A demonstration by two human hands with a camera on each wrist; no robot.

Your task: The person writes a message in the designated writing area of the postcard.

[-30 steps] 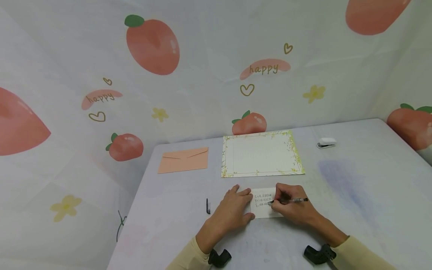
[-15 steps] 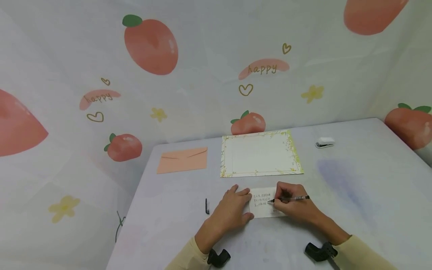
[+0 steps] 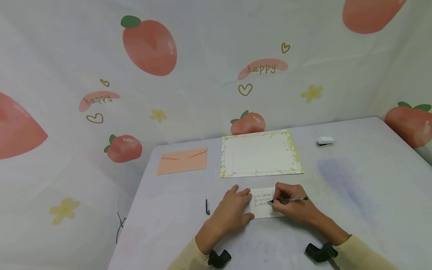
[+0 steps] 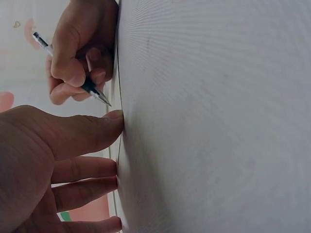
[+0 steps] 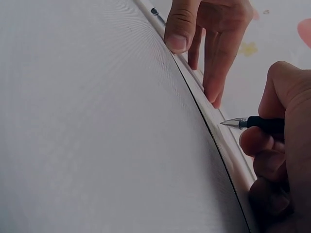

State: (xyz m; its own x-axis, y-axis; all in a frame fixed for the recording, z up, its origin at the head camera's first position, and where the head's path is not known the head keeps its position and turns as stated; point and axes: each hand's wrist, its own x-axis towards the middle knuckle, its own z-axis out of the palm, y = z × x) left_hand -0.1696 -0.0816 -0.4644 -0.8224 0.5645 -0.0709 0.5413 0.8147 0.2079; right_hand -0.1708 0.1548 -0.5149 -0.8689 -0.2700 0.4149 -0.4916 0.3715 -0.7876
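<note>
A small white card with several lines of handwriting lies on the pale table. My left hand rests flat on the card's left edge, its fingers straight and pressing down. My right hand grips a black pen, whose tip sits at the card's written lines. In the left wrist view the pen points down at the card's edge, beside the left thumb.
A floral-bordered sheet of letter paper lies beyond the card. A peach envelope lies at the back left. A black pen cap lies left of my left hand. A small white stapler-like object sits at the back right.
The pen tip has shifted very slightly along the card's written lines. The left hand has stayed in place on the card.
</note>
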